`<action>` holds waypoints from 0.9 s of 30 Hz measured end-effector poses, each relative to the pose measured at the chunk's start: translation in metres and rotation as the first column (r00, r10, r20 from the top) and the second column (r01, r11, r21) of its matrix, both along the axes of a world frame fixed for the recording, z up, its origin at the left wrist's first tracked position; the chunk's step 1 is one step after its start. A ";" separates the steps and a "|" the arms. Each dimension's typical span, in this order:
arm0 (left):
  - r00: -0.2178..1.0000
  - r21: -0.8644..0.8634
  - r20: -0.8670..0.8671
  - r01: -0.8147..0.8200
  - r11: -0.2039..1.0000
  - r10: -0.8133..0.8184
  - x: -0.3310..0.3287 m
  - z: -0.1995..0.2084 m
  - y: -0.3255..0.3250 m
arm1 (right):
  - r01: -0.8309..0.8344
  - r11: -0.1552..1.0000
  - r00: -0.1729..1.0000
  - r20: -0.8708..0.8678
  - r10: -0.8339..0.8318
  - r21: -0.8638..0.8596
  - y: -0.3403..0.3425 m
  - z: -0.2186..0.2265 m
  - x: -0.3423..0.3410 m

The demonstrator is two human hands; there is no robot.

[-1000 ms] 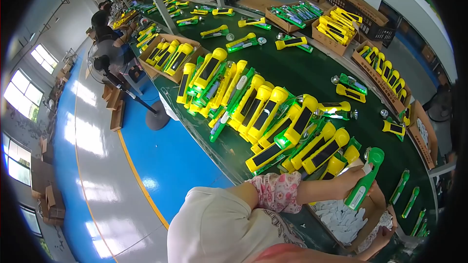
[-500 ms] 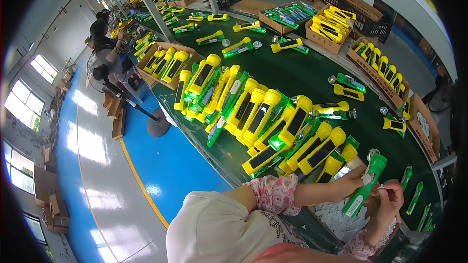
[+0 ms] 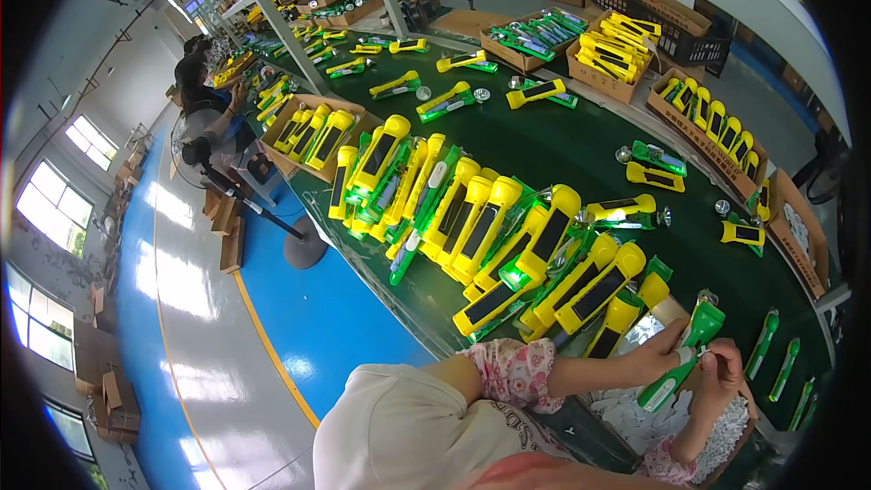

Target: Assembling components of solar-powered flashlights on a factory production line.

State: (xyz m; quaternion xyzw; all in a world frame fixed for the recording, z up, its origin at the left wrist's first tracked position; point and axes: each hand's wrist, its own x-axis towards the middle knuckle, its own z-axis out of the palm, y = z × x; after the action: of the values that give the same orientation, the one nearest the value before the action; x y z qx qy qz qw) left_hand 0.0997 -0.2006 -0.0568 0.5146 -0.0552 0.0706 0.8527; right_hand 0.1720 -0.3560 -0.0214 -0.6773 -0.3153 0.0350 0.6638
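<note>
My left hand is closed around a green flashlight shell, held tilted with its wide head up and away from me. White tape or a bandage seems to wrap a finger of that hand. My right hand pinches a small whitish part at the shell's side; fingers partly hide it, so its kind is unclear. Below both hands lies an open box with flat white pieces and a heap of small white parts. Left of the hands, yellow-and-green flashlights with dark panels lie piled in a long row.
Several green shells lie to the right on the dark green table. Cartons of yellow flashlights line the far edge. A metal shelf post rises at the back. A standing fan and a person are at the far left.
My right fingertips have moved in against the green shell, where a small gap showed before. The shell is still in my left hand. The whole view has shifted slightly.
</note>
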 end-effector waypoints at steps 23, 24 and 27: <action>0.998 0.052 0.049 -0.045 0.998 0.042 0.001 -0.013 -0.004 | -0.012 1.000 1.000 -0.006 0.012 -0.029 0.001 0.000 -0.002; 0.997 0.031 0.063 -0.056 0.998 0.054 0.002 -0.014 -0.005 | -0.011 1.000 1.000 0.000 0.011 -0.026 0.000 0.001 -0.002; 0.998 0.010 0.053 -0.044 0.999 0.044 0.003 -0.014 -0.005 | -0.010 1.000 1.000 0.004 0.010 -0.022 0.000 0.001 -0.002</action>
State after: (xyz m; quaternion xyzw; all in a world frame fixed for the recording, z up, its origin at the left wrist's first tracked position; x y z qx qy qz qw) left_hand 0.1029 -0.2051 -0.0710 0.5185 -0.0665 0.1025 0.8463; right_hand 0.1697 -0.3558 -0.0200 -0.6830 -0.3197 0.0405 0.6555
